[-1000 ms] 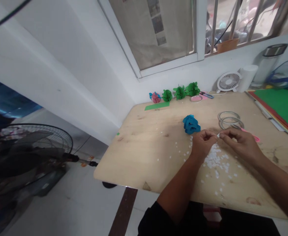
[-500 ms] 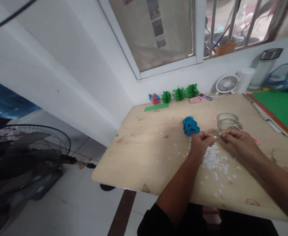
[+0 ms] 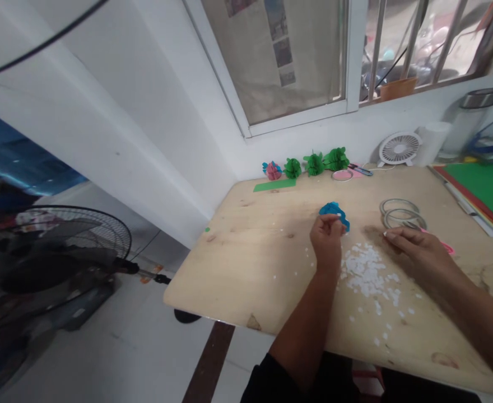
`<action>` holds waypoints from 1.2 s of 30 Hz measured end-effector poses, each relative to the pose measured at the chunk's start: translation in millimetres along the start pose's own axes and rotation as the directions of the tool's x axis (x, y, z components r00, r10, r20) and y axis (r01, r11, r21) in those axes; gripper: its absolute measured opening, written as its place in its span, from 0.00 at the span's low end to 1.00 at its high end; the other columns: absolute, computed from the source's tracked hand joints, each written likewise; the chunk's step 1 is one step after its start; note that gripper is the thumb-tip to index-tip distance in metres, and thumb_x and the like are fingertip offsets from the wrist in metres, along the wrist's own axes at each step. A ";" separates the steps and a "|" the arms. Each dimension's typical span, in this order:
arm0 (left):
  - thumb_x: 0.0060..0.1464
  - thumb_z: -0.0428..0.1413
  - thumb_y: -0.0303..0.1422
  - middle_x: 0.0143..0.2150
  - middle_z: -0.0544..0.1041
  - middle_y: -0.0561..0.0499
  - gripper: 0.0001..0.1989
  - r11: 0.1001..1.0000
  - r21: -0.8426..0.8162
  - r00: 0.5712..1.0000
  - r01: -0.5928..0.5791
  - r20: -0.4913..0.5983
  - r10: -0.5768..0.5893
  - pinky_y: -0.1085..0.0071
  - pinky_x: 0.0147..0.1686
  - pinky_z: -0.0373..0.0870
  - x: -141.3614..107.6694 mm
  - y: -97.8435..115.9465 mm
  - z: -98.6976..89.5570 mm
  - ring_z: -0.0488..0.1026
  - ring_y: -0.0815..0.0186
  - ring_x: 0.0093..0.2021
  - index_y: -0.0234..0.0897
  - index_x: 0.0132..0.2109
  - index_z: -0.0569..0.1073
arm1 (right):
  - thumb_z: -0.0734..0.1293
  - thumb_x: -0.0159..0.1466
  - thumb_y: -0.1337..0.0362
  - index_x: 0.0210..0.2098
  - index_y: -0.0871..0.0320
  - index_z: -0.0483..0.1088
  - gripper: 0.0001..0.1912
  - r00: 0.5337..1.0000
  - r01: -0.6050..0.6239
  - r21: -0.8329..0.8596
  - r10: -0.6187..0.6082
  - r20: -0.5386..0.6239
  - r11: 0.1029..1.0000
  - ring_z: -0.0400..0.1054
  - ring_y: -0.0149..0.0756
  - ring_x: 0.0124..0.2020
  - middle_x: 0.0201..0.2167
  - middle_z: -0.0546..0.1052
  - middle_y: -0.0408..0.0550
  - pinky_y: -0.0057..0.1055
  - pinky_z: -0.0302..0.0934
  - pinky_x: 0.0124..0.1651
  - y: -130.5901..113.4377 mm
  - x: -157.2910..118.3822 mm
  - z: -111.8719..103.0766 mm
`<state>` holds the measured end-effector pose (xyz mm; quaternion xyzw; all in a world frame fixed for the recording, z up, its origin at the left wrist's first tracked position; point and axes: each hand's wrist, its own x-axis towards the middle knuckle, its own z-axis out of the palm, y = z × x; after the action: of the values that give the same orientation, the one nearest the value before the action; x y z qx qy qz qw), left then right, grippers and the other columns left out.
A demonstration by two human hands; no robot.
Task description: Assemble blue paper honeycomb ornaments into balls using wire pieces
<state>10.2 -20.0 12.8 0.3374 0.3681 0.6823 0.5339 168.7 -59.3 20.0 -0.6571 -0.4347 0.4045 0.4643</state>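
A blue folded-paper piece (image 3: 333, 208) sits near the middle of the table, partly hidden by my left hand (image 3: 327, 238). The fingers of that hand are pinched over its front edge, with a small white bit at their tips. My right hand (image 3: 410, 240) is closed in a pinch to the right, holding a tiny white paper piece (image 3: 385, 234) between thumb and finger. Below and between the hands lies a loose heap of small white paper bits (image 3: 366, 268), with some scattered around it.
Pink-and-blue (image 3: 272, 170) and green paper figures (image 3: 314, 164) line the wall beside a green strip (image 3: 274, 185). Metal rings (image 3: 401, 215) lie behind my right hand. Farther right are a small white fan (image 3: 400, 149) and stacked coloured sheets (image 3: 484, 187).
My hands have moved apart; my left hand went left, in front of the blue paper piece. The whole view has shifted slightly.
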 end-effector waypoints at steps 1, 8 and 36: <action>0.44 0.63 0.35 0.23 0.70 0.57 0.11 1.000 0.005 0.999 -0.015 -0.041 0.015 0.74 0.31 0.64 3.6 4.2 -3.9 0.67 0.73 0.24 0.36 0.32 0.71 | 0.73 0.43 0.40 0.26 0.56 0.76 0.26 1.000 -0.012 -0.001 0.012 0.001 1.000 0.59 0.32 0.23 0.19 0.67 0.42 0.31 0.50 0.27 -0.1 -0.7 0.3; 0.44 0.60 0.30 0.30 0.74 0.54 0.11 0.970 0.237 0.992 -0.053 -0.099 0.079 0.73 0.36 0.67 24.2 20.9 -29.6 0.72 0.70 0.32 0.37 0.38 0.73 | 0.72 0.45 0.40 0.28 0.59 0.76 0.27 0.999 -0.039 -0.031 0.039 -0.012 0.999 0.58 0.31 0.24 0.20 0.67 0.41 0.30 0.49 0.28 2.8 -2.3 2.3; 0.45 0.56 0.18 0.32 0.71 0.56 0.23 0.862 0.477 0.985 -0.171 0.060 0.163 0.74 0.40 0.66 45.9 -13.3 -34.7 0.70 0.68 0.34 0.41 0.49 0.72 | 0.68 0.58 0.43 0.30 0.57 0.78 0.22 0.966 0.257 -0.261 -0.241 0.092 0.931 0.71 0.44 0.29 0.26 0.79 0.49 0.35 0.62 0.31 27.9 2.8 5.5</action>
<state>-22.3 22.1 -12.9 0.4957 0.4905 0.6104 0.3756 169.8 -60.6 -8.6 -0.6419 -0.5790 0.2982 0.4047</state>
